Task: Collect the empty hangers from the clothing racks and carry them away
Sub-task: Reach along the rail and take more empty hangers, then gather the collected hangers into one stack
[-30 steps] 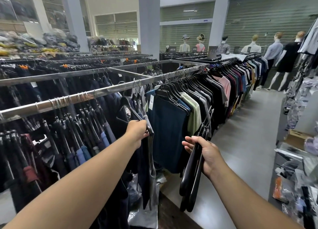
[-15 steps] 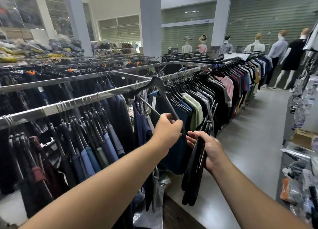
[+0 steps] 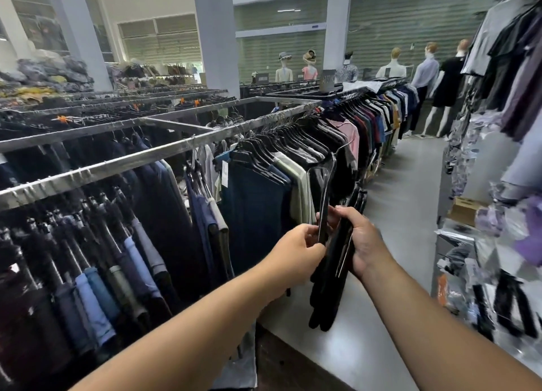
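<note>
My right hand (image 3: 362, 244) grips a bundle of several black empty hangers (image 3: 330, 285) that hangs down over the aisle floor. My left hand (image 3: 299, 246) pinches one more black hanger (image 3: 324, 197) and presses it against the left side of that bundle; its hook points up at about shirt height. Both hands meet in front of the metal rack rail (image 3: 123, 164), which is packed with dark trousers on the left and shirts (image 3: 255, 202) on black hangers further along.
A grey aisle floor (image 3: 404, 191) runs ahead between the long rack and a display of packaged goods and a cardboard box (image 3: 466, 210) on the right. Mannequins (image 3: 426, 76) stand at the aisle's far end. Pillars and more racks lie behind.
My left hand lifted a black hanger off the rail and carried it right to the bundle in my right hand. My view moved forward along the rack.
</note>
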### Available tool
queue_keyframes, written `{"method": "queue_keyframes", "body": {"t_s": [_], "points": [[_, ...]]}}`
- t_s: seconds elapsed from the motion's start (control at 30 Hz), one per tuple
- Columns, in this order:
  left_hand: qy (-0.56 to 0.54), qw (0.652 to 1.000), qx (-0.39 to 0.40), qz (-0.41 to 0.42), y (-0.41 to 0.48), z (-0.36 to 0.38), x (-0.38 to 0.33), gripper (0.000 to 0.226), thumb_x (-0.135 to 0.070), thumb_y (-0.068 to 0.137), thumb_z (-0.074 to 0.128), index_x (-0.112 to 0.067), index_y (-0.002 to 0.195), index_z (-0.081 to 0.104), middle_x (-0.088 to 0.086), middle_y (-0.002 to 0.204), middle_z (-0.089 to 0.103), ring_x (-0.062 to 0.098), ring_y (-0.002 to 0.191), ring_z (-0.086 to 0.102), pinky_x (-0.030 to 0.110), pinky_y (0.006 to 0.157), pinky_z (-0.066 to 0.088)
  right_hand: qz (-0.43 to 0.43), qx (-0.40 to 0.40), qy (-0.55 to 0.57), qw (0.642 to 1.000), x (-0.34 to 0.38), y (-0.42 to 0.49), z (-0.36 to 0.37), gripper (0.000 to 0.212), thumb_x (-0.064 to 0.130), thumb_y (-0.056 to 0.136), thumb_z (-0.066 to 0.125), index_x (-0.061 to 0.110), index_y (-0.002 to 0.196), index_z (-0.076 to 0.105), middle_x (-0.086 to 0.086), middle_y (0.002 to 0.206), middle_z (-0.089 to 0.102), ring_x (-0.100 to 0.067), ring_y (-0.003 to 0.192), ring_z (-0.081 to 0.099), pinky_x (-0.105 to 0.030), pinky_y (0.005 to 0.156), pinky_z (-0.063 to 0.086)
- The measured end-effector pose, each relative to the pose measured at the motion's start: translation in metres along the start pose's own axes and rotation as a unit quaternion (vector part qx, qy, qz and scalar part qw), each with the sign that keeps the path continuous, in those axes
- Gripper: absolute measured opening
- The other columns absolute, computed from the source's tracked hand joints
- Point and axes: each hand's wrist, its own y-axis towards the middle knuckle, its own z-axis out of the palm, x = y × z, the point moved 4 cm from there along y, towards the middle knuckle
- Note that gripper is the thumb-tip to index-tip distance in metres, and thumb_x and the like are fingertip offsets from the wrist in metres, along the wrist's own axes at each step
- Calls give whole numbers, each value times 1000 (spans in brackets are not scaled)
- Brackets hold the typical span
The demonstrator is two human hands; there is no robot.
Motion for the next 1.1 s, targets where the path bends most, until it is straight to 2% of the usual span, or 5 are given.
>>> {"method": "queue_keyframes", "body": {"t_s": [0.23, 0.47, 0.63, 0.8, 1.1], "points": [[-11, 990, 142, 18, 39, 25, 13, 30, -5, 94, 45, -11, 114, 66, 26, 95, 73, 22, 68, 63, 32, 61, 52, -14, -62, -24, 998, 18, 33, -35, 41, 15, 90, 65, -11, 121, 68, -26, 117, 73, -22, 77, 77, -28, 66, 62], [-15, 974, 227, 5, 116, 29, 41, 31, -12, 95, 51, -34, 110, 67, 9, 111, 77, 18, 91, 72, 41, 89, 57, -41, -116, -61, 991, 33, 93, -57, 19, 15, 86, 77, -2, 95, 77, -13, 88, 81, -22, 78, 78, -27, 66, 61], [-94, 993, 37, -66, 194, -8, 68, 25, -25, 95, 60, -22, 119, 68, 6, 105, 73, 21, 93, 73, 29, 68, 56, -56, -132, -56, 988, 41, 137, -55, 14, 9, 88, 73, -4, 90, 74, -14, 77, 80, -22, 67, 77, -26, 59, 61], [-247, 932, -193, -179, 276, -70, 105, 38, -27, 89, 60, -9, 123, 59, 3, 92, 61, 19, 79, 60, 33, 65, 52, -50, -128, -61, 989, 54, 168, -54, 23, 13, 86, 76, -6, 100, 75, -18, 90, 79, -23, 74, 78, -27, 62, 61], [-288, 902, -231, -224, 340, -98, 122, 80, -48, 90, 71, -4, 148, 38, 10, 128, 57, 30, 111, 64, 44, 96, 57, -11, -95, -45, 994, 60, 211, -53, 34, 12, 88, 71, -8, 116, 69, -16, 108, 79, -23, 81, 79, -29, 63, 62]]}}
